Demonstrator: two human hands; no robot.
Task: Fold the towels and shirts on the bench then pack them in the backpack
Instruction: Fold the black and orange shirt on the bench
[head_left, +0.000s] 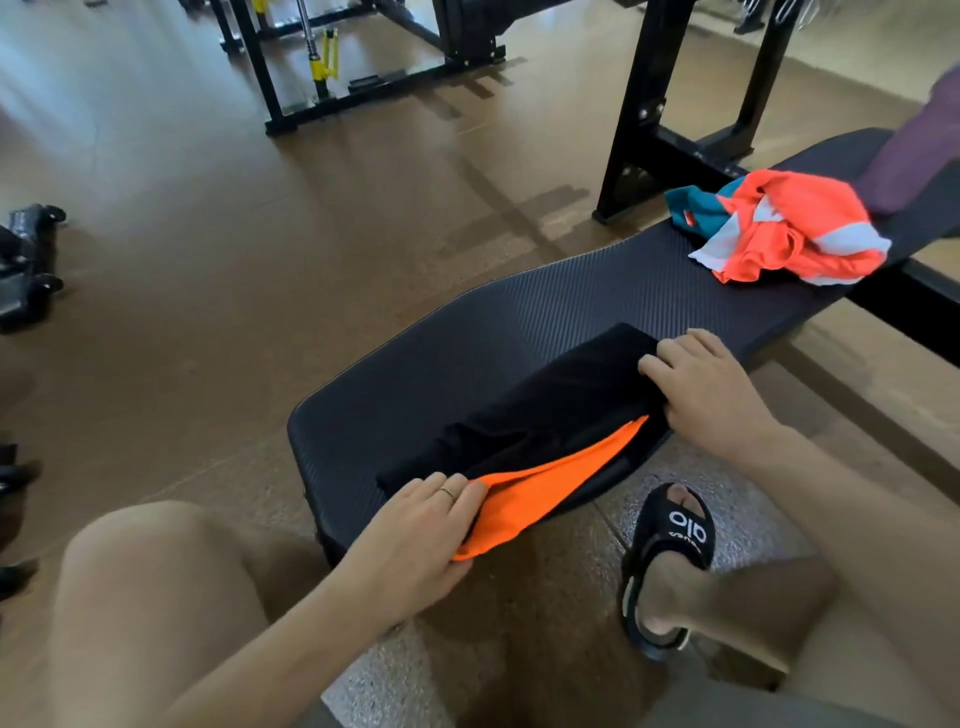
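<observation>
"olo" on black sandal (670, 540) (upside down)

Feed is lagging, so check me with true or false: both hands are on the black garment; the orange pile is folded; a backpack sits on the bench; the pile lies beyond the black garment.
1. Both hands, left hand and right hand, are on the black garment: true.
2. The orange pile is folded: false, it lies crumpled.
3. A backpack sits on the bench: false, none shows there.
4. The pile lies beyond the black garment: true.
</observation>
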